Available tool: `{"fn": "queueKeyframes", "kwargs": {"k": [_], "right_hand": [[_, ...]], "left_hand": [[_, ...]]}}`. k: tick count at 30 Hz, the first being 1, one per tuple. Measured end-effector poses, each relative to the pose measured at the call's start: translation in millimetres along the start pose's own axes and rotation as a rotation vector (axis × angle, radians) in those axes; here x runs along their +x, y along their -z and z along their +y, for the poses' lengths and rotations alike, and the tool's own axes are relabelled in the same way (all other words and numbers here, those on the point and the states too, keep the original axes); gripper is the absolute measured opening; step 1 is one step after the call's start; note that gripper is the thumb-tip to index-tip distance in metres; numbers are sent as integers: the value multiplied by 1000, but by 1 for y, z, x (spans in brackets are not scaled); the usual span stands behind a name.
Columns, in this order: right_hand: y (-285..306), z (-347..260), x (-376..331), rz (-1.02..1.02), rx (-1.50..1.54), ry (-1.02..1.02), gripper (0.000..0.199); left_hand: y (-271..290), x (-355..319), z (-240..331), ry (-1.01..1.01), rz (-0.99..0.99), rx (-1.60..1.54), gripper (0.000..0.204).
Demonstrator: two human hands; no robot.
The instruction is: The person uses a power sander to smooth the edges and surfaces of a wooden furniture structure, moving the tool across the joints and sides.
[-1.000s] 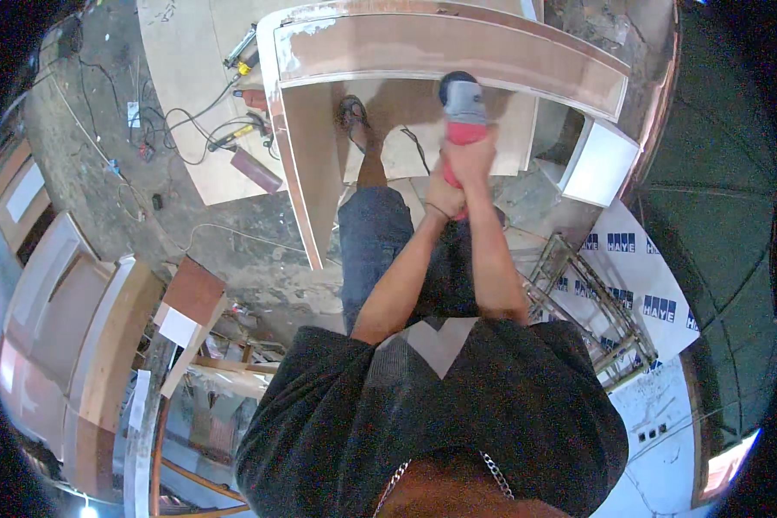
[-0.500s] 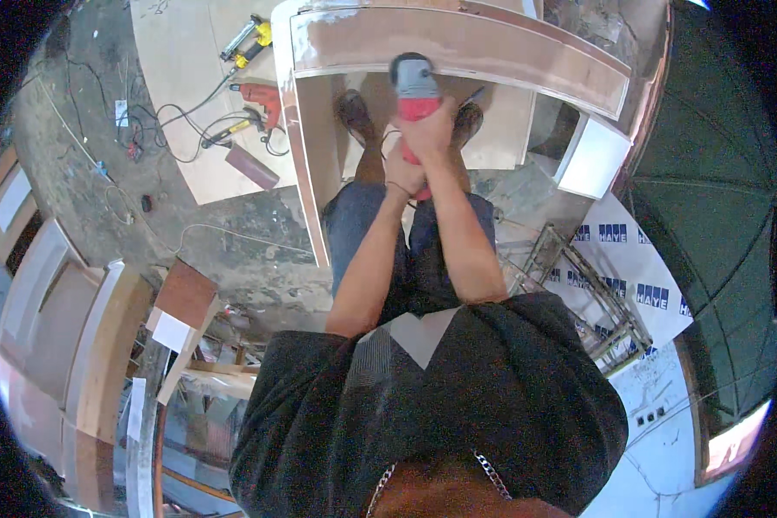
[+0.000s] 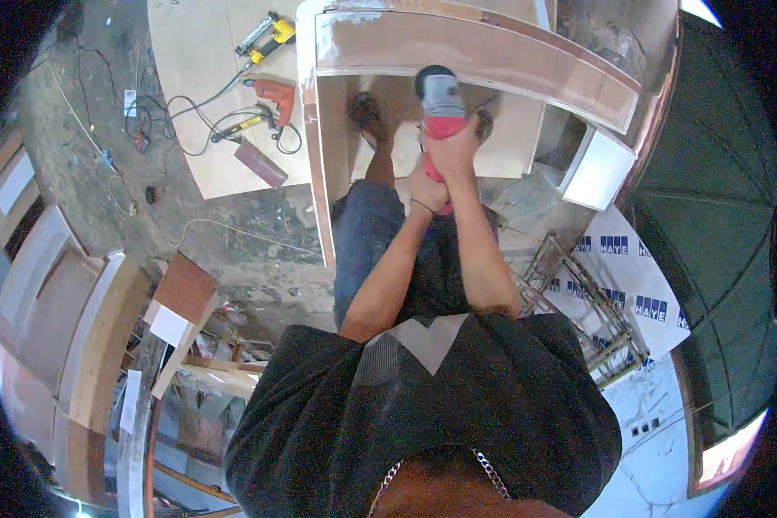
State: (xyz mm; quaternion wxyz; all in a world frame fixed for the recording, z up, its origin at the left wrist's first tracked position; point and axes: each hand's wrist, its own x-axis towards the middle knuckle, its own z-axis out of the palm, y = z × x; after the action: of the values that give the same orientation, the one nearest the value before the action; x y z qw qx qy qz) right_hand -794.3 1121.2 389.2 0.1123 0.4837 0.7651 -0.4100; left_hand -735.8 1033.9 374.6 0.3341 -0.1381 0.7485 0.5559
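Both hands grip an angle grinder point(image 3: 445, 104) with a grey head, a red body and a dark round part at its far end. My right hand point(image 3: 454, 152) is closed around the red body just behind the head. Closer to me, my left hand point(image 3: 426, 187) wraps the rear of the handle. The dark end is by the lower edge of a long, curved wooden panel point(image 3: 475, 62) with pale patches; whether they touch, I cannot tell. A pale-edged upright board point(image 3: 322, 173) runs toward me on the left of my legs.
On a plywood sheet point(image 3: 194, 112) at the left lie an orange drill point(image 3: 276, 97), a yellow-and-black power tool point(image 3: 272, 41), a brown rectangular block point(image 3: 261, 164) and tangled cables. A metal frame point(image 3: 578, 315) stands at right, and wooden pieces point(image 3: 181, 293) at lower left.
The view has shifted, so the surroundings sit farther right. The grinder and both hands have come slightly nearer to me, still gripped the same way.
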Motion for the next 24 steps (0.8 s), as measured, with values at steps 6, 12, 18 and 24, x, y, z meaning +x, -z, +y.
{"fn": "queueKeyframes", "kwargs": {"k": [6,12,18,24], "right_hand": [[-80,-65,-25,-81,-31,232,78],[-97,-82,-28,-204,-39,30,80],[-67,-56,-12,-73,-12,-7,84],[-38,-33,-1,-33,-103,-44,93]], "left_hand": [[84,31,-9,-161,149,-90,62],[109,40,-14,-9,65,-139,63],[70,47,-35,105,-65,-6,70],[38,34,-19,24,-69,-10,72]]}}
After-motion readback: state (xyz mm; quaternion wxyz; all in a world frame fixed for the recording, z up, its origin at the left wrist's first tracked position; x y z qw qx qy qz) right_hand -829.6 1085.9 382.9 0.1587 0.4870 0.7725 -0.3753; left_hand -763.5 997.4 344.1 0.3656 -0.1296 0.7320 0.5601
